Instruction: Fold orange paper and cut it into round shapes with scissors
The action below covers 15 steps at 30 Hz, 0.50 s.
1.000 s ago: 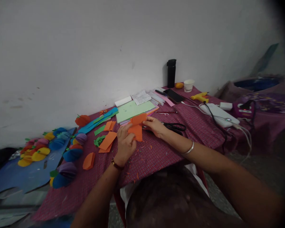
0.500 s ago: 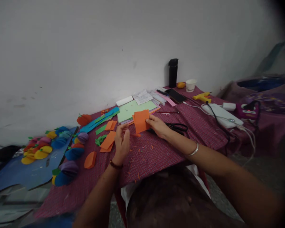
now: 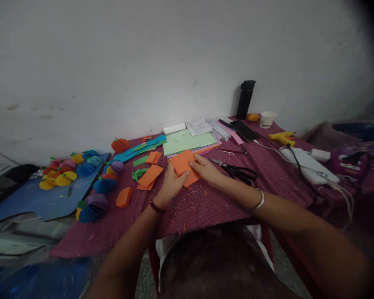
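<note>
A folded orange paper piece [image 3: 183, 163] lies flat on the maroon checked tablecloth [image 3: 212, 203]. My left hand [image 3: 171, 186] rests on its near-left edge with fingers stretched flat. My right hand [image 3: 205, 170] presses its right side with fingers extended on the paper. Black scissors [image 3: 237, 171] lie just right of my right hand. More orange paper pieces [image 3: 149, 176] sit left of my left hand.
Coloured paper sheets [image 3: 188, 142] are stacked behind the hands. Paper pumpkins [image 3: 96, 199] crowd the left on a blue sheet [image 3: 28, 201]. A black flask [image 3: 244, 99], a cup [image 3: 267, 118], a phone [image 3: 244, 130], a yellow glue gun [image 3: 282, 137] and a white device with cables [image 3: 305, 164] stand right.
The orange paper was held up by my right hand, apart from the left; now it lies on the cloth with both hands flat on it. The view has shifted left.
</note>
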Each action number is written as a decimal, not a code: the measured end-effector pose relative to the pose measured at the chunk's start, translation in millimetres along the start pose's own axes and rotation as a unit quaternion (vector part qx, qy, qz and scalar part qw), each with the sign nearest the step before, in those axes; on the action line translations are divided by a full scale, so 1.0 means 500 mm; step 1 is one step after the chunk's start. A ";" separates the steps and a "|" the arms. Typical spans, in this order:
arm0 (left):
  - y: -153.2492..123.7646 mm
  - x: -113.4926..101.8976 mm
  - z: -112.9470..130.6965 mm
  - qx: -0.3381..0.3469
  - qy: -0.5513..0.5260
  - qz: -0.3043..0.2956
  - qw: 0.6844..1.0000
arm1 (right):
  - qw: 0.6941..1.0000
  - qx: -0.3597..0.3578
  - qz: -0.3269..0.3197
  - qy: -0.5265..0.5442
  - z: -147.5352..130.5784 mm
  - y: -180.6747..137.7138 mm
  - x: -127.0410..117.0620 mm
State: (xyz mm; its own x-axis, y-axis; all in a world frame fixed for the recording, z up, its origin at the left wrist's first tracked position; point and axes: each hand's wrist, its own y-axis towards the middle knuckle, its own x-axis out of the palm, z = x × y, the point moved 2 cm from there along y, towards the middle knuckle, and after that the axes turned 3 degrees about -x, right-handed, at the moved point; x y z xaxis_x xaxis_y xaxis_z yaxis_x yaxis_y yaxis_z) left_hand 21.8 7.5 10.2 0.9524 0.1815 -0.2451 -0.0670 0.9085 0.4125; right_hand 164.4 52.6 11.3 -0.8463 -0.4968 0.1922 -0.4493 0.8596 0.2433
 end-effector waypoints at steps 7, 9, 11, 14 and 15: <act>0.023 -0.032 0.003 -0.136 -0.252 -0.043 0.957 | 0.997 0.012 0.061 0.053 -0.010 0.035 0.006; 0.026 -0.036 -0.006 -0.154 -0.236 -0.060 0.958 | 0.996 0.013 0.060 0.062 -0.001 0.029 0.013; 0.027 -0.038 -0.014 -0.149 -0.203 -0.057 0.966 | 0.996 0.017 0.052 0.065 0.006 0.020 0.018; 0.028 -0.038 -0.022 -0.146 -0.183 -0.049 0.971 | 0.998 0.018 0.018 0.063 0.006 0.012 0.017; 0.029 -0.039 -0.023 -0.151 -0.188 -0.051 0.969 | 0.998 0.021 -0.001 0.067 0.004 0.011 0.014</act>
State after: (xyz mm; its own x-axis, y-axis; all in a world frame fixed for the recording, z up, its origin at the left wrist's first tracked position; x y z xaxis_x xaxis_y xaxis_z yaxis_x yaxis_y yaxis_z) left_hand -1.0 21.3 10.7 0.9959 -0.0139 0.0893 0.0037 0.9935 0.1138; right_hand 155.4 53.9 12.0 -0.8006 -0.5084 0.3171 -0.4656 0.8609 0.2049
